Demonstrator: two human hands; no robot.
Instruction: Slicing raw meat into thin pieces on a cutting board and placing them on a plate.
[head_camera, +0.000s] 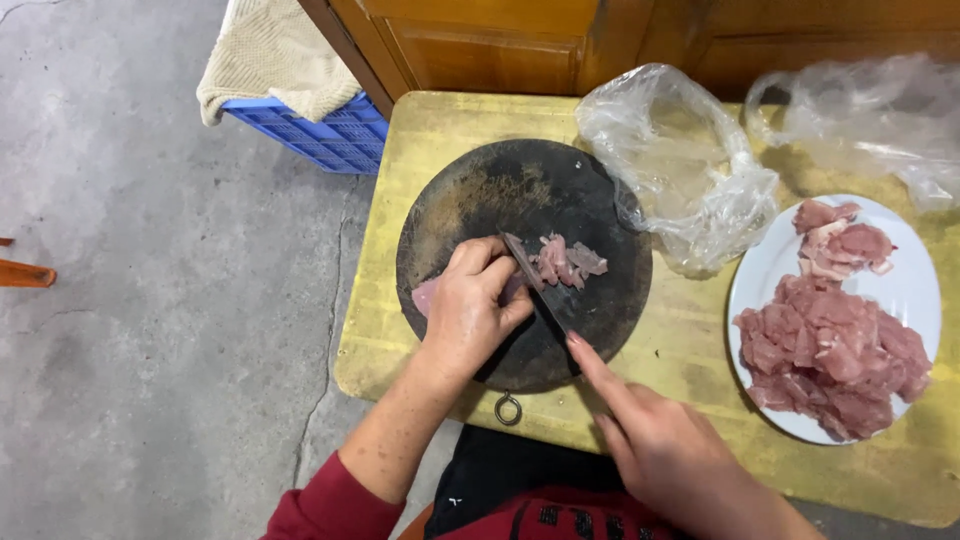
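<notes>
A round dark cutting board lies on a small yellow table. My left hand presses down on a piece of raw pink meat at the board's near left. My right hand grips a knife with the forefinger stretched along its back; the blade stands between my left fingers and a small heap of cut meat slices.
A white plate piled with sliced raw meat sits at the table's right. Two crumpled clear plastic bags lie behind it. A blue crate with a beige cloth stands on the concrete floor; wooden cabinet doors are behind.
</notes>
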